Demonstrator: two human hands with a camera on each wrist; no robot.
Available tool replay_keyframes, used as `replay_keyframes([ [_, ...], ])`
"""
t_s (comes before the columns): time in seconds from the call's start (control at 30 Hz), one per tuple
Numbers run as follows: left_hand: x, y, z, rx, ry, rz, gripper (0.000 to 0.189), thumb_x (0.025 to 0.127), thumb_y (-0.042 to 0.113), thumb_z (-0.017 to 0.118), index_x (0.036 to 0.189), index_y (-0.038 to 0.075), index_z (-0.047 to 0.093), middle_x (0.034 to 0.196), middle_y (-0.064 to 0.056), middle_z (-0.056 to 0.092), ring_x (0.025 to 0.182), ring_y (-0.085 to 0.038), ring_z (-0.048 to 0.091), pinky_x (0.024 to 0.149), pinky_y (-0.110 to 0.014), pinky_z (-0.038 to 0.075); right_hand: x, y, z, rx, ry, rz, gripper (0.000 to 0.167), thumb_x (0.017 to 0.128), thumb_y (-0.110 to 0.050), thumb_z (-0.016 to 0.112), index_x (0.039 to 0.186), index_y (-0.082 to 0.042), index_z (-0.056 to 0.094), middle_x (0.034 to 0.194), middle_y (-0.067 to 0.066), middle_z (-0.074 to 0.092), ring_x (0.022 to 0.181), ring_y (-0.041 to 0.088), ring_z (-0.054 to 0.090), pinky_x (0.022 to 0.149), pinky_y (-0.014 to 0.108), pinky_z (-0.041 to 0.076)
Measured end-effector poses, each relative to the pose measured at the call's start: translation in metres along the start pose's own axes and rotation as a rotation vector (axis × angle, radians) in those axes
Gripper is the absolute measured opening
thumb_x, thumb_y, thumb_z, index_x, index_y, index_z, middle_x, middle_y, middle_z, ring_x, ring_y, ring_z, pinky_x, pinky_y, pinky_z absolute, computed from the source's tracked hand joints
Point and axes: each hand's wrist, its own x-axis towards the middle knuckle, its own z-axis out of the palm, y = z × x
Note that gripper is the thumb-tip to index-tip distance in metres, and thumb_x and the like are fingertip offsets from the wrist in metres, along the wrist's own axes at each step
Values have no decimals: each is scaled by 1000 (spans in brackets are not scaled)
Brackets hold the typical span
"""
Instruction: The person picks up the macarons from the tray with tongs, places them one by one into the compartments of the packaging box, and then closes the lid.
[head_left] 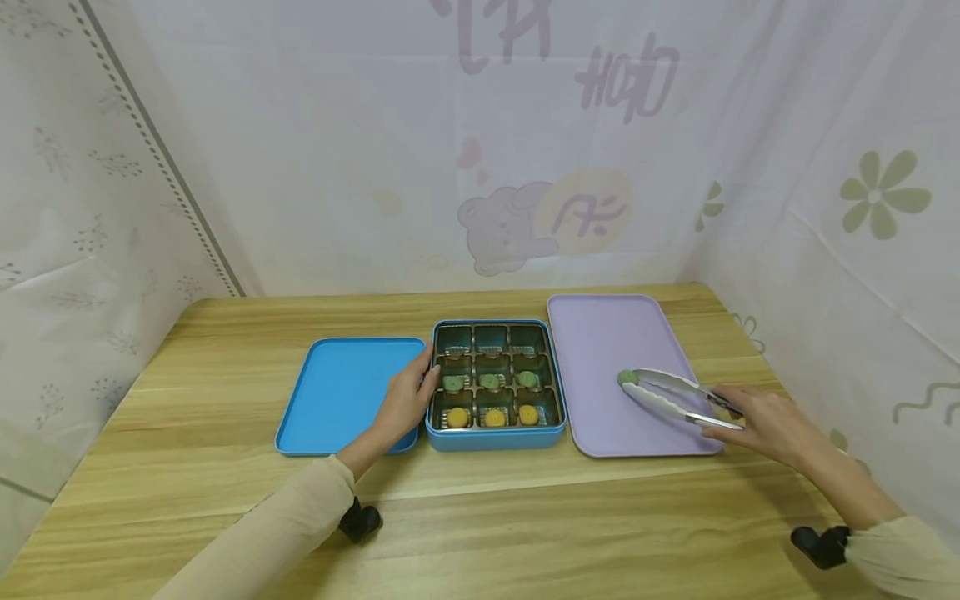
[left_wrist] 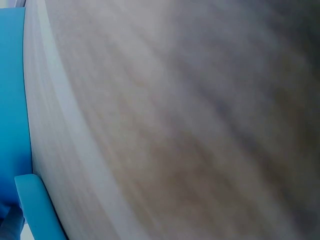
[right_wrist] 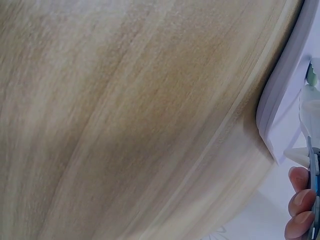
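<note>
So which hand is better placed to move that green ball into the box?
Likely the right hand: it grips the tongs at the green ball. The left hand steadies the box.

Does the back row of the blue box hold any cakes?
No: the three back cells of the blue box are empty, while green cakes and yellow cakes fill the nearer rows.

Curtained recording booth: printed sheets [head_left: 825, 167], wooden table [head_left: 525, 517].

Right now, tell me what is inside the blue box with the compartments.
The blue box holds nine compartments: three empty in the far row, three green cakes in the middle, three yellow cakes nearest. The left hand rests on its left edge and covers nothing inside.
</note>
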Motion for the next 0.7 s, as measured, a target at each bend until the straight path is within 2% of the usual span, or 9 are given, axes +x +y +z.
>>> replay_keyframes([
  [0.17,0,0,0,-3,-3,-5,49,101,15,45,142,-8,33,143,-26,39,130,-38,39,100,-51,40,0,0,2,-2,17,-12,68,71,-41,79,115,8,60,94,26,67,68,24,64,55,39,51],
  [0.4,1,0,0,0,0,5,48,100,14,46,141,-9,33,142,-27,39,131,-38,38,101,-51,39,3,-2,2,-6,8,-4,66,72,-41,79,115,6,61,95,23,67,69,24,64,55,39,50],
  [0.53,0,0,0,1,1,9,48,100,14,45,141,-10,33,142,-27,39,130,-38,40,99,-51,41,6,-6,2,-4,0,5,67,73,-42,78,116,7,60,97,24,67,74,28,65,58,42,51],
  [0.7,-1,1,-1,-2,0,16,48,100,13,45,141,-9,33,142,-27,39,129,-38,41,97,-50,43,12,-11,1,7,-1,6,68,74,-42,77,118,7,59,94,20,68,70,22,62,55,36,48],
])
